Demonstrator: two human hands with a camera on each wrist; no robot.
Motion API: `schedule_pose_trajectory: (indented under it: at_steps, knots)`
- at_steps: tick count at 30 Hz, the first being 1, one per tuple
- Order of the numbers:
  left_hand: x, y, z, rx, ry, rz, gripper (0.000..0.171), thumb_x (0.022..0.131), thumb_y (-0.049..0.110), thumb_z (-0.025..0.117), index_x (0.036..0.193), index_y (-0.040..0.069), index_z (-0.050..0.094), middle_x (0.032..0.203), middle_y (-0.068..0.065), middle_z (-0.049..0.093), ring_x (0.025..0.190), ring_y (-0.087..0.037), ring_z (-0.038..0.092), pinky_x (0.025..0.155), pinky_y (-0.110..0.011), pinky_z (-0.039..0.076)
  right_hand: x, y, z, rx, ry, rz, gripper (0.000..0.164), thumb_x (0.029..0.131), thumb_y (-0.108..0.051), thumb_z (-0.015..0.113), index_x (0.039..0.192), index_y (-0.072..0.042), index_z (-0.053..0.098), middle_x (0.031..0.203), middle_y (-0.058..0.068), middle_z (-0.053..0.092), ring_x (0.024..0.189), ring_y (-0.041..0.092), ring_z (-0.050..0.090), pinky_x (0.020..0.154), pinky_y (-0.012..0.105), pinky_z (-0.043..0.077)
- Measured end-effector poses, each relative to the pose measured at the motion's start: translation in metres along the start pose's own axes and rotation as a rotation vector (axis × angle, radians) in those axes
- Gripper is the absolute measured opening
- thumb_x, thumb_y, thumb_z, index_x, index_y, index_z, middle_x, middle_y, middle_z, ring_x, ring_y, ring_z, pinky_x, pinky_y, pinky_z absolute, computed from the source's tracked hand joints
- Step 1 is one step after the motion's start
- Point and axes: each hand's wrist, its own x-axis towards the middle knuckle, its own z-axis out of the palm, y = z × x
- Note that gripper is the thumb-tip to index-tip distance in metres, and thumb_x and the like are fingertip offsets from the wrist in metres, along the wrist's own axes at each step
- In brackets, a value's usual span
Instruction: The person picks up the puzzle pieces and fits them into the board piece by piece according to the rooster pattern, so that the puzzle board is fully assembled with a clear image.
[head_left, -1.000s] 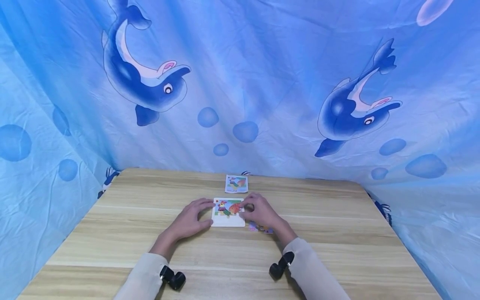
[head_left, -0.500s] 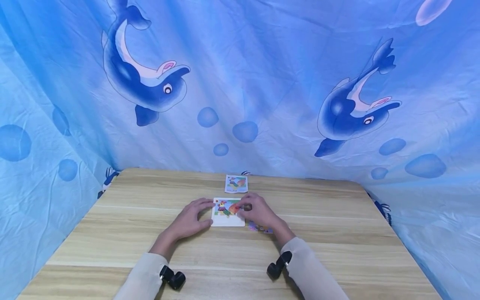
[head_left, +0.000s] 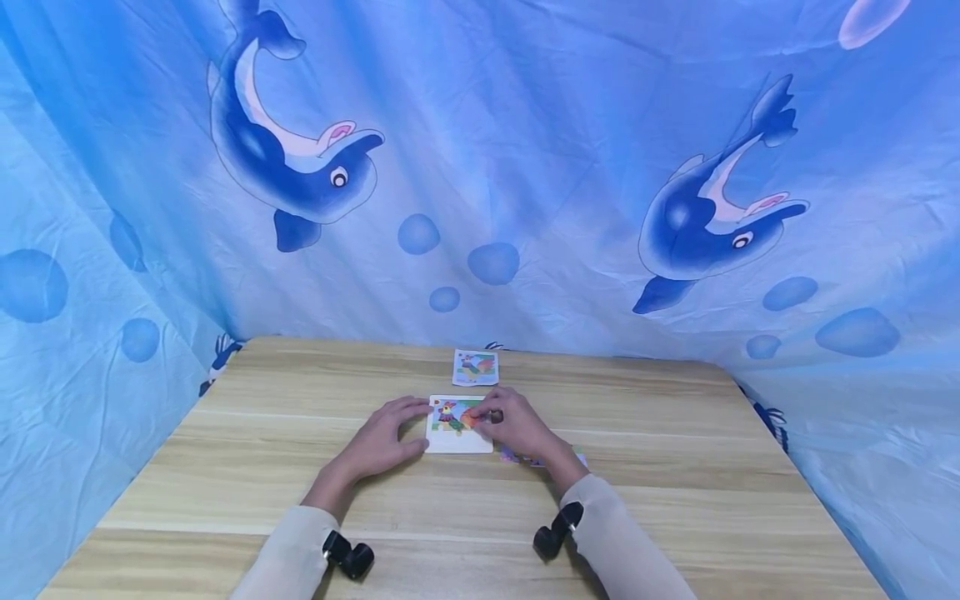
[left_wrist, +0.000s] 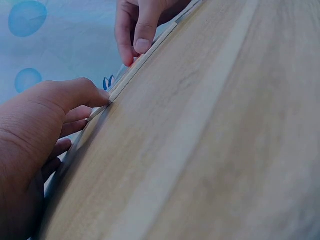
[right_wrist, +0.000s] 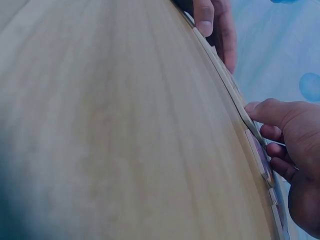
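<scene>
A white puzzle board (head_left: 453, 444) with a colourful rooster picture lies in the middle of the table in the head view. My left hand (head_left: 384, 437) rests at its left edge, thumb by the near corner and index finger near the far one. My right hand (head_left: 519, 427) reaches over the board's right side. Thumb and index finger pinch an orange puzzle piece (head_left: 467, 417) low over the rooster's tail, mostly hidden by the fingertips. In the left wrist view the left thumb touches the board's edge, and the right fingertips come down close to its top.
Behind the board lies a card (head_left: 476, 367) with a matching rooster picture. Several purple and orange puzzle pieces (head_left: 516, 455) lie beneath the right wrist, partly covered. A wooden table (head_left: 450, 517) meets a blue dolphin-print curtain (head_left: 525, 167) at the back.
My right hand has shifted slightly left, its fingertips going from the board's right edge onto the rooster's tail. My left hand stays at the left edge.
</scene>
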Motion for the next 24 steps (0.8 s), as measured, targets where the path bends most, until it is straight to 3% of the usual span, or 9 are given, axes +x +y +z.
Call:
schedule_pose_trajectory:
  at_steps: [7, 16, 20, 24]
  knots:
    - [0.000, -0.001, 0.001, -0.001, 0.002, 0.006, 0.057, 0.091, 0.031, 0.072, 0.145, 0.016, 0.061, 0.157, -0.006, 0.052, 0.152, -0.038, 0.038, 0.122, -0.068, 0.030, -0.008, 0.001, -0.004, 0.004, 0.013, 0.013, 0.018, 0.094, -0.020, 0.075, 0.111, -0.017, 0.080, 0.107, -0.003, 0.066, 0.105, 0.015, 0.058, 0.091, 0.035, 0.053]
    - [-0.001, 0.000, 0.001, -0.002, 0.001, -0.005, 0.058, 0.092, 0.032, 0.072, 0.146, 0.017, 0.060, 0.158, -0.007, 0.050, 0.152, -0.038, 0.037, 0.122, -0.069, 0.029, -0.048, 0.008, -0.024, -0.033, 0.075, -0.004, 0.014, 0.089, -0.023, 0.080, 0.102, -0.017, 0.079, 0.104, -0.004, 0.071, 0.102, 0.015, 0.062, 0.092, 0.034, 0.054]
    - [0.000, 0.001, 0.002, -0.005, -0.003, 0.003, 0.058, 0.091, 0.031, 0.073, 0.146, 0.016, 0.060, 0.158, -0.008, 0.051, 0.152, -0.039, 0.038, 0.122, -0.069, 0.028, -0.065, 0.013, -0.034, -0.044, 0.068, 0.007, 0.012, 0.087, -0.022, 0.082, 0.097, -0.018, 0.079, 0.102, -0.006, 0.070, 0.099, 0.013, 0.061, 0.088, 0.028, 0.052]
    - [0.000, 0.001, 0.002, -0.003, 0.006, 0.001, 0.058, 0.091, 0.031, 0.073, 0.145, 0.016, 0.060, 0.158, -0.008, 0.051, 0.152, -0.040, 0.038, 0.122, -0.070, 0.029, -0.076, 0.017, -0.039, -0.012, 0.038, 0.042, 0.019, 0.084, -0.029, 0.085, 0.099, -0.019, 0.078, 0.104, -0.006, 0.069, 0.100, 0.013, 0.060, 0.089, 0.027, 0.051]
